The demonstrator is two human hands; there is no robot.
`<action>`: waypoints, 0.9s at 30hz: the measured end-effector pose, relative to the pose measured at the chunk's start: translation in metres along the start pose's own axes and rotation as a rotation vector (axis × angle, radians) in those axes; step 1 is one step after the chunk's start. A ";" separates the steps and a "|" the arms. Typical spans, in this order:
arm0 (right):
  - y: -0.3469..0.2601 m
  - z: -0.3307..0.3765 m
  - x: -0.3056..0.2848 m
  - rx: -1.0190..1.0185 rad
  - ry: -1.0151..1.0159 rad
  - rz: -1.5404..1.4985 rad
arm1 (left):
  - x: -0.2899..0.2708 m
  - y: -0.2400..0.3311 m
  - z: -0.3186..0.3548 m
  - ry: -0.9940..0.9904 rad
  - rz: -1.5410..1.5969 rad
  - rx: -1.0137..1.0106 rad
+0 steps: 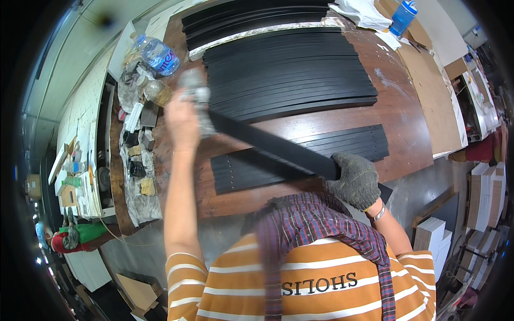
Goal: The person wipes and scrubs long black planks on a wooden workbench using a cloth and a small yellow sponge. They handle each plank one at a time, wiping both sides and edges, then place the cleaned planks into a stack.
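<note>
My right hand [355, 180], in a grey knit glove, grips the near end of a long black strip [267, 143] held slantwise above the brown workbench [399, 115]. My bare left hand [182, 124] holds a crumpled grey rag [197, 97] pressed against the strip's far end. Under the strip lies a short row of black strips [251, 171] with small holes near their left ends. Behind it sits a larger batch of black strips [289, 75] laid side by side.
A plastic water bottle [158, 54], a jar [158, 92] and rags with small blocks [138, 160] line the bench's left edge. More black strips [251, 18] lie at the back. A blue bottle [401, 17] stands far right. Stacked white boards [484, 195] sit on the right.
</note>
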State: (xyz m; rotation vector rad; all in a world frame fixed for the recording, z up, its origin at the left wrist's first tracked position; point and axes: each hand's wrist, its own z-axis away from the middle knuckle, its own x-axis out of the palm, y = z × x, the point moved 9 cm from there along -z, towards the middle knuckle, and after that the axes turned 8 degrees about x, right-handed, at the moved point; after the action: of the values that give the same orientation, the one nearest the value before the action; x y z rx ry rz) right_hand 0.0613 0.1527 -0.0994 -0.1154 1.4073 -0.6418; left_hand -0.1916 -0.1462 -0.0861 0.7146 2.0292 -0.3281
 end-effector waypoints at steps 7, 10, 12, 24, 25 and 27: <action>-0.010 -0.014 0.016 -0.024 0.044 -0.024 | -0.036 0.173 0.020 0.075 0.667 0.220; -0.015 -0.011 0.007 -0.107 0.138 -0.006 | -0.027 0.228 0.039 0.002 0.472 0.572; -0.004 -0.001 0.000 -0.074 0.123 -0.013 | -0.024 0.157 0.034 0.191 0.384 0.449; 0.000 0.019 0.003 -0.031 0.228 -0.112 | 0.018 0.014 0.066 0.347 1.742 -0.856; -0.010 0.013 0.005 -0.082 0.245 -0.116 | 0.023 0.060 0.059 0.296 1.728 -0.815; -0.038 0.002 0.009 -0.211 0.299 -0.112 | 0.045 0.142 0.058 0.186 2.086 -1.085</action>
State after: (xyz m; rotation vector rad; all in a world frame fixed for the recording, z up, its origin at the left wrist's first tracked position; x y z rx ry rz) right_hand 0.0504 0.1161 -0.0900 -0.2759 1.7662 -0.6191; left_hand -0.0838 -0.0456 -0.1480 1.5509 0.4349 1.8155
